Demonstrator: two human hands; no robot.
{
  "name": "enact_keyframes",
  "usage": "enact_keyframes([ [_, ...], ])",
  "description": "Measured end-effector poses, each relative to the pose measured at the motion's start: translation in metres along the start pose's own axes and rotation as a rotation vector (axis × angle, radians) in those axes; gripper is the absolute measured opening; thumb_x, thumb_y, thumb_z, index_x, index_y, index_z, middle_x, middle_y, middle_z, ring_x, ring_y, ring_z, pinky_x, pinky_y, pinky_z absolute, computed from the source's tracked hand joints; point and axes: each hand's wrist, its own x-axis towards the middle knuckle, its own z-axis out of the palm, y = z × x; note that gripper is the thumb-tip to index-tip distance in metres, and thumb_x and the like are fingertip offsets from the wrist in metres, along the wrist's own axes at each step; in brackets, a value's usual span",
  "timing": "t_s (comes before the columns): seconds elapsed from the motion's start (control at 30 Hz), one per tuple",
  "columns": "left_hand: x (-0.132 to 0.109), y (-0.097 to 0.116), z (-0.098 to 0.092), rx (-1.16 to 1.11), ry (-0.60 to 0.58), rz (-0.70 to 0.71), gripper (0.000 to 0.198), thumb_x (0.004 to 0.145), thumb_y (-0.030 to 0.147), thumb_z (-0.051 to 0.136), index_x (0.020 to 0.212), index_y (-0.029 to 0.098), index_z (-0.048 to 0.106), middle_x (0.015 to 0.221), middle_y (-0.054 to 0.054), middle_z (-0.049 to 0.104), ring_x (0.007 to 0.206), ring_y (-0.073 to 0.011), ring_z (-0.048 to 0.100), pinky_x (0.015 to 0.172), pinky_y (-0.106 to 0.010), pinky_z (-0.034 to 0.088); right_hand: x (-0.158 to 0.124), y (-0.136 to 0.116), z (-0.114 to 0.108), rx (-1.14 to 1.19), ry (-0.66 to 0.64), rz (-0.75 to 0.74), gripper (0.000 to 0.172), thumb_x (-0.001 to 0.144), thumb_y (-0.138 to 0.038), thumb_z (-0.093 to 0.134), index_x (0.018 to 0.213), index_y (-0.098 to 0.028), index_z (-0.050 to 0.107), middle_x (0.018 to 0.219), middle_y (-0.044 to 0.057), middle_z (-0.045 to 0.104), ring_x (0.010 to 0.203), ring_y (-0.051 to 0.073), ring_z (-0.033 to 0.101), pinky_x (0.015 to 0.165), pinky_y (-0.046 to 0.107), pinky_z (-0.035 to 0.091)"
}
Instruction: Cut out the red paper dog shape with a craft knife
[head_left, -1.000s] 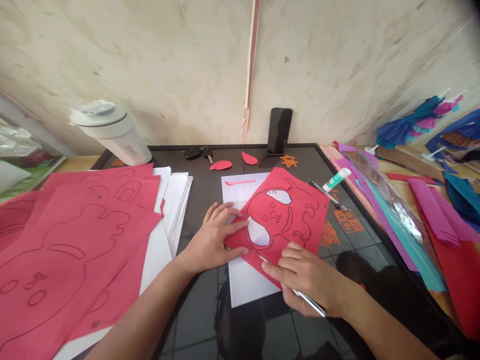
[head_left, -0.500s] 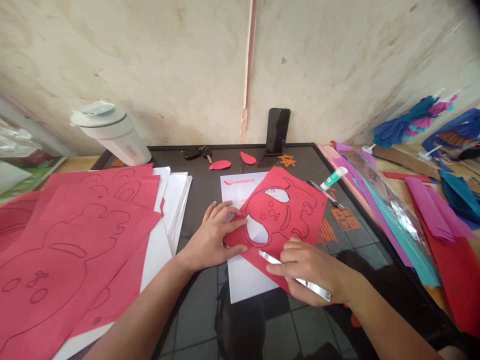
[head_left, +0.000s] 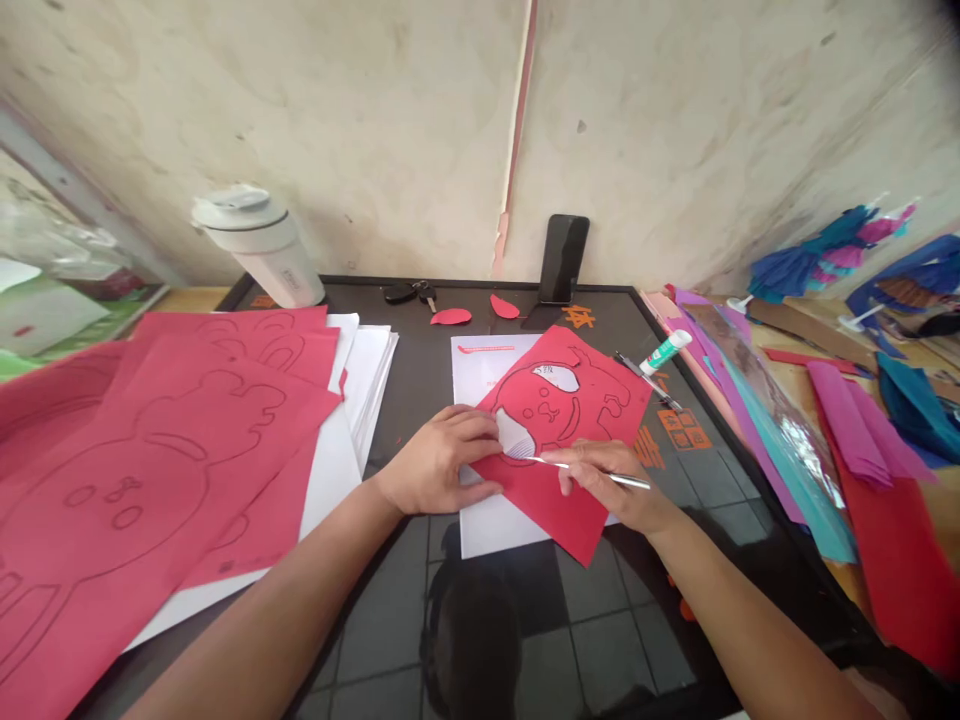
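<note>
A red paper sheet (head_left: 562, 510) with a black-outlined cartoon animal lies tilted on a white printed sheet (head_left: 480, 535). Two leaf-shaped openings in the red sheet show white beneath. My left hand (head_left: 439, 460) rests flat on its left edge, fingers stretched out and thumb apart, beside the lower opening. A slim silver craft knife (head_left: 630, 482) is gripped in my right hand (head_left: 634, 508). Its tip touches or hovers just over the paper at the lower opening's right end; which of these I cannot tell.
More outlined red sheets (head_left: 300, 480) lie on white papers at left, near a white tumbler (head_left: 274, 260). Behind are keys (head_left: 405, 292), two red leaf-shaped cutouts (head_left: 451, 316) and a leaning phone (head_left: 564, 260). A glue stick (head_left: 666, 352), a pen and coloured papers (head_left: 847, 420) are at right.
My right hand has moved up with the craft knife, bringing its tip to the lower opening's edge. My left hand stays on the red sheet. The view has shifted slightly.
</note>
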Motion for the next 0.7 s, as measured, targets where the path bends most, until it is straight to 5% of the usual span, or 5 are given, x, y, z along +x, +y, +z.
enact_keyframes([
  [0.23,-0.002,-0.002,0.0,0.132,-0.025,-0.013,0.035,0.09,0.044,0.06,0.11,0.016,0.068,0.115,-0.013,0.07,0.122,-0.0331,0.057,0.112,-0.058,0.029,0.001,0.01,0.011,0.117,0.119,0.297,0.034,0.088,-0.047,0.067,0.104,-0.019,0.075,0.069,0.002,0.073,0.064,0.015,0.068,0.062,0.026,0.056],
  [0.47,-0.002,0.001,0.002,0.213,0.096,0.054,0.023,0.089,0.035,0.06,0.096,0.016,0.071,0.105,-0.011,0.071,0.096,-0.0269,0.064,0.088,-0.045,0.046,0.005,-0.001,0.012,-0.101,0.228,0.019,0.026,0.088,-0.043,0.069,0.098,-0.022,0.079,0.08,0.006,0.077,0.065,0.017,0.068,0.065,0.03,0.058],
  [0.7,-0.002,0.0,0.001,0.115,0.078,0.075,0.021,0.091,0.027,0.054,0.092,0.017,0.073,0.098,-0.008,0.073,0.086,-0.0221,0.066,0.075,-0.038,0.05,0.004,0.003,0.011,0.005,0.19,0.128,0.026,0.083,-0.043,0.074,0.098,-0.022,0.078,0.08,0.004,0.079,0.069,0.019,0.074,0.066,0.028,0.063],
])
